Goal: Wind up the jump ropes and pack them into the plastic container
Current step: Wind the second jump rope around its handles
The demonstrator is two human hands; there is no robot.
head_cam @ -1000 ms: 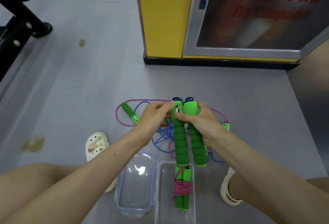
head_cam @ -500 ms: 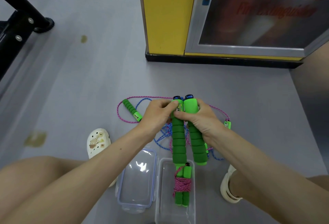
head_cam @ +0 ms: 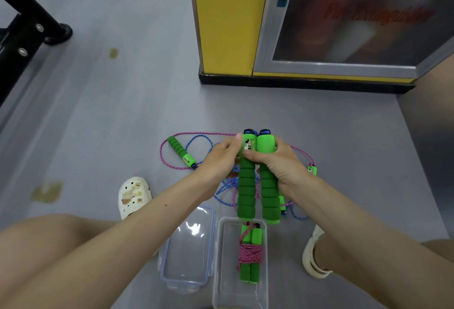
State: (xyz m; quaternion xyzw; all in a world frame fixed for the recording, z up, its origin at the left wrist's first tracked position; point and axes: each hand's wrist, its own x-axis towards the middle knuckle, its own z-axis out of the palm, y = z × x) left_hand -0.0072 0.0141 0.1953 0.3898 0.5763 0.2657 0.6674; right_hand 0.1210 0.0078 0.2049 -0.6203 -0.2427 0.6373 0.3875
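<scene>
Since a second ago the pair of green foam jump-rope handles (head_cam: 258, 176) has stayed side by side at the centre of the frame, while the view has drifted so that the clear plastic container (head_cam: 222, 272) below shows more of the wound rope inside it. The right hand (head_cam: 277, 164) is wrapped around the upper part of both handles, thumb pressed across their front. The left hand (head_cam: 221, 156) meets them from the left, its fingertips pinching at the top of the left handle beside the small counter window; whether it also grips the cord there cannot be told.

Directly below the handles' lower ends, in the lower centre, the container holds a finished bundle of green handles bound with pink cord (head_cam: 250, 253). Its clear blue-rimmed lid (head_cam: 189, 249) lies just left of it, touching it.

Behind the hands, loose blue cord (head_cam: 226, 191) and pink cord (head_cam: 196, 134) sprawl tangled on the grey floor (head_cam: 122, 112). Another green foam handle (head_cam: 180, 151) lies to the left of the hands, and a small green handle end (head_cam: 312, 169) peeks out at the right wrist.

A white clog with charms (head_cam: 132, 195) sits at lower left, a cream sandal (head_cam: 314, 257) at lower right. A yellow cabinet with a glass door (head_cam: 226, 19) fills the upper right, and a black metal frame (head_cam: 22, 31) the upper left.
</scene>
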